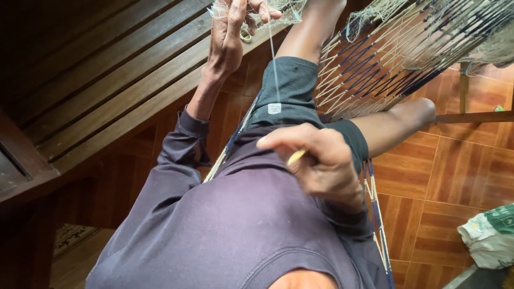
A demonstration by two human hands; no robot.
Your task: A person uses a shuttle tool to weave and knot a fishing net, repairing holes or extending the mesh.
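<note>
My left hand (229, 37) is raised at the top of the view, its fingers pinching a bunch of fine pale netting (286, 9). A thin taut line (273, 64) runs from that netting down towards my right hand (321, 163). The right hand is closed on a small yellowish netting needle (295, 156), held close over my purple shirt (241, 225). It looks slightly blurred. I sit in a woven rope hammock (385, 59) with my knees bent, wearing dark shorts (292, 85).
Dark wooden slats (107, 69) run along the left side. Orange-brown floor tiles (455, 176) lie to the right, with a white and green sack (490, 235) at the lower right. A wooden furniture leg and rail (463, 101) stand at the right.
</note>
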